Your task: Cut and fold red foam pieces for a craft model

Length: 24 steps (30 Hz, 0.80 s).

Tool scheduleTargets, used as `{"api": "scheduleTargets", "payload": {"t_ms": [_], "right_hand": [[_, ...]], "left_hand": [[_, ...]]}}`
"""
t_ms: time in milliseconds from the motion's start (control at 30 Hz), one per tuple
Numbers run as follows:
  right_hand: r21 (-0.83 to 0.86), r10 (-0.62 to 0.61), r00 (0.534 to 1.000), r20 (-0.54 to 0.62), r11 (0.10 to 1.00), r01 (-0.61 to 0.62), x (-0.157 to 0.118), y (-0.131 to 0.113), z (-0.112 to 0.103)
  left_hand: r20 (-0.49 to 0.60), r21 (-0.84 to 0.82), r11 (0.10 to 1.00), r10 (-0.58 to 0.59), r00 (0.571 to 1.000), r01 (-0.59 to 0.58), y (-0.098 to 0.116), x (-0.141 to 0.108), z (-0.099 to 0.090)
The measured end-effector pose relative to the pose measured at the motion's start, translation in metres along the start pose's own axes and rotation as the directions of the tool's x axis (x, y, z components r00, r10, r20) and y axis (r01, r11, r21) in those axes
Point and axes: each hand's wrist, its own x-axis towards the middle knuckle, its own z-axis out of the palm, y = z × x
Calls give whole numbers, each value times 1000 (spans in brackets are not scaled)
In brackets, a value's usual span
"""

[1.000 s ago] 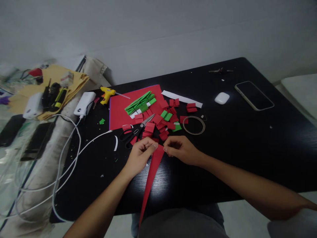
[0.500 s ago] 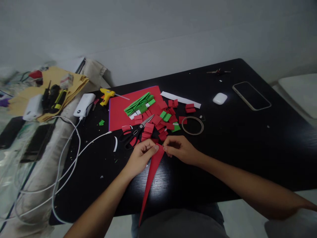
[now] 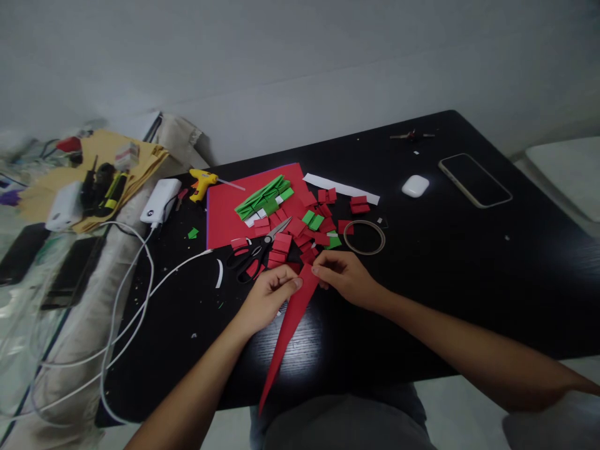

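A long red paper strip (image 3: pixel 291 322) hangs down toward the table's front edge, narrowing to a tip at its lower end. Thumb and fingers of my left hand (image 3: pixel 269 299) pinch its upper left side. At the top right corner, my right hand (image 3: pixel 347 280) pinches the same strip. Just beyond my hands lie several folded red paper pieces (image 3: pixel 282 242) and a folded green piece (image 3: pixel 313 220). Black-handled scissors (image 3: pixel 257 250) rest among them with the blades pointing away to the right.
On a red sheet (image 3: pixel 225 215) lies a green folded paper bundle (image 3: pixel 265 199). A yellow glue gun (image 3: pixel 202 184) and a white power bank (image 3: pixel 160 199) with cables are at left. Rightward are a tape ring (image 3: pixel 364 238), a white earbud case (image 3: pixel 415 186) and a phone (image 3: pixel 475 180).
My right hand has moved slightly up, and the strip's top shows wider between my hands. The strip's lower tip has swung a little up and left.
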Motion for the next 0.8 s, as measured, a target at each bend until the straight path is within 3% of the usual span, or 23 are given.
{"api": "scheduleTargets", "payload": {"t_ms": [167, 333, 500, 633, 700, 800], "right_hand": [[2, -24, 997, -77, 1000, 25, 4, 0, -5], [1, -50, 976, -213, 999, 51, 7, 1, -9], [34, -62, 924, -378, 996, 81, 10, 2, -13], [96, -40, 892, -450, 991, 93, 13, 2, -15], [124, -25, 886, -464, 988, 93, 13, 2, -16], [153, -9, 889, -458, 984, 89, 13, 3, -15]], "left_hand": [[12, -13, 1000, -26, 1000, 26, 0, -1, -3], [135, -184, 967, -153, 979, 177, -3, -3, -3], [140, -144, 979, -126, 982, 146, 2, -1, -16], [-19, -106, 990, -100, 995, 98, 7, 2, -35], [-164, -126, 991, -61, 985, 40, 9, 4, -41], [-453, -199, 967, 52, 890, -158, 9, 8, -43]]}}
